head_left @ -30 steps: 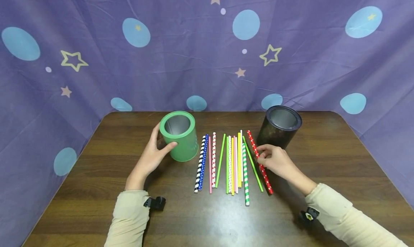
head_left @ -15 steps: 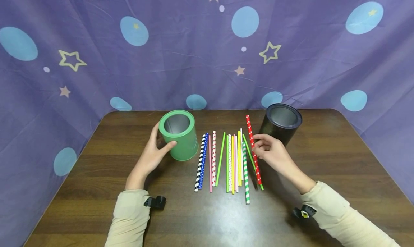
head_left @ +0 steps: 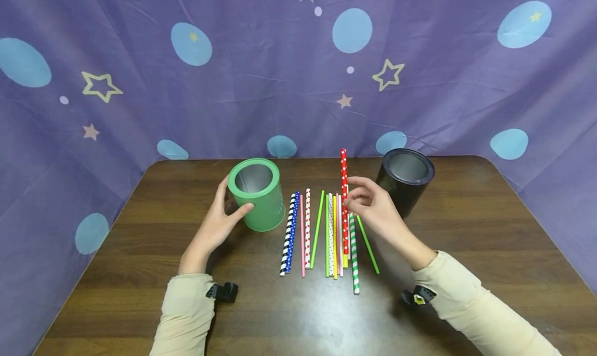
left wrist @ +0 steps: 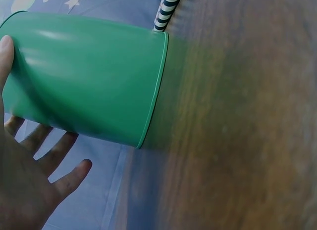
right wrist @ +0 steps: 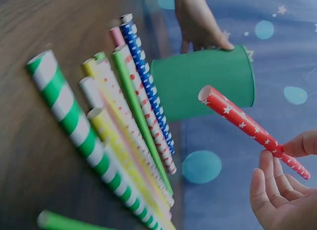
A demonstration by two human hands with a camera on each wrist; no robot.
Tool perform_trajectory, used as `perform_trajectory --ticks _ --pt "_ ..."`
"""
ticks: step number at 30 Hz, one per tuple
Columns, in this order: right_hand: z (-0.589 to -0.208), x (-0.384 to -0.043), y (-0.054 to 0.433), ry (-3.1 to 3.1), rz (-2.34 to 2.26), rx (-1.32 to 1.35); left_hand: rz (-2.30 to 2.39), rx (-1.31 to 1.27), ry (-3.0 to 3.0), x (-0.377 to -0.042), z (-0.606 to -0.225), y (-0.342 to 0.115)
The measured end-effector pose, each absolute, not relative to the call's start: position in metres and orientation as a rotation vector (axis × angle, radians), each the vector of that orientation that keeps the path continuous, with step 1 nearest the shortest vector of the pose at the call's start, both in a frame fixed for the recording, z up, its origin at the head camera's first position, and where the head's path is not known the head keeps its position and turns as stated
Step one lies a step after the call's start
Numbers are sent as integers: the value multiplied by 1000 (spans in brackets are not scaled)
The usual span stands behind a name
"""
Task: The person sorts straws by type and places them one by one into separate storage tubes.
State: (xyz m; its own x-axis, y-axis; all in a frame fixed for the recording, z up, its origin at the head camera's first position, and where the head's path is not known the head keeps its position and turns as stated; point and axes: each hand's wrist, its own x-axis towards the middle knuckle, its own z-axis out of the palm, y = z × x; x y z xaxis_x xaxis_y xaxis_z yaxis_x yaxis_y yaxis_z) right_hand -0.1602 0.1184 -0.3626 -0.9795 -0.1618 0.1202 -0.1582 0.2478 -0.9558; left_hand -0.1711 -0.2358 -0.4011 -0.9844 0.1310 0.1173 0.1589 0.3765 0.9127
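Note:
My right hand (head_left: 377,209) pinches a red paper straw with white stars (head_left: 344,190) between thumb and fingertips. The straw is raised over the row of straws; in the right wrist view my thumb (right wrist: 301,143) presses on it from above. At the left, my left hand (head_left: 214,229) holds the side of a green can (head_left: 266,211), thumb in front and the other fingers round the back. The can stands upright with its open top facing up. In the left wrist view the green can (left wrist: 89,76) hides part of those fingers.
Several patterned and plain straws lie side by side mid-table, among them a black-and-white striped straw (head_left: 286,242) and a green-and-white striped straw (head_left: 355,262). A black can (head_left: 400,193) with an open top stands at the back right of the wooden table (head_left: 298,319). Behind hangs a purple curtain (head_left: 261,102).
My right hand has lifted the red star straw off the table and carried it left, away from the black can. My left hand and the green can have stayed put.

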Motion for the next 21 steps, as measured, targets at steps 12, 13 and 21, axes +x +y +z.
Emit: perform_trajectory --ticks 12,13,21 --pt "-337 -166 80 2325 -2103 -350 -1716 -268 -2588 -170 -402 -236" --pt "-335 -166 76 2316 -2126 -354 -1717 -269 -2585 -170 -402 -235" --pt "-318 -166 48 2118 -2418 -413 -1708 -273 -2577 -169 -401 -235"
